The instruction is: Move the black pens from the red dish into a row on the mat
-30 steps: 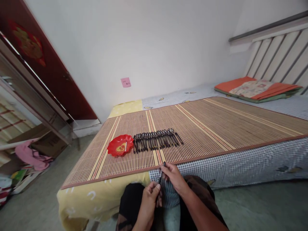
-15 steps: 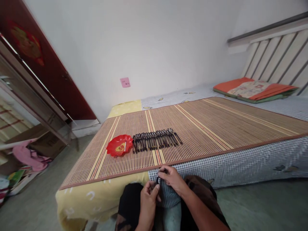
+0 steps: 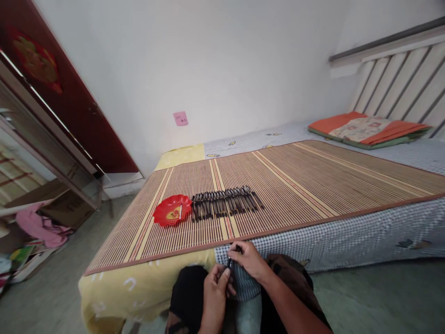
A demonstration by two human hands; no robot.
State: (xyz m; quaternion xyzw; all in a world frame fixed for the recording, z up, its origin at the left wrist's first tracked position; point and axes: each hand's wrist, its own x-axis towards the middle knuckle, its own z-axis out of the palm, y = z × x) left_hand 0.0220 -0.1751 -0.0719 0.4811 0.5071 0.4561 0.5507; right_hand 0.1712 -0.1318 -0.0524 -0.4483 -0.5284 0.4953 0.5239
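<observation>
In front of my lap, at the near edge of the bed, my left hand [image 3: 218, 282] is closed round a slim dark pen [image 3: 229, 262]. Its thumb and forefinger pinch the barrel. Just above, my right hand [image 3: 245, 259] is closed at the pen's upper end, with a small dark part [image 3: 238, 249] showing by its fingers; I cannot tell if that is separate. Beyond both hands, a row of several dark pens [image 3: 222, 202] lies side by side on the striped mat [image 3: 278, 195]. A red scalloped plate [image 3: 160, 214] beside the row carries a thin white stick [image 3: 180, 211].
The mat covers a bed with a yellow and checked sheet [image 3: 347, 227]. A folded orange quilt [image 3: 330, 124] lies at the far right by the white headboard [image 3: 399, 83]. Boxes and a pink cloth [image 3: 43, 227] sit on the left, near a dark red door [image 3: 69, 102].
Both hands have shifted slightly, my left one a little down and right, and the gap between their fingertips is a bit wider. The pen row and plate stay in place.
</observation>
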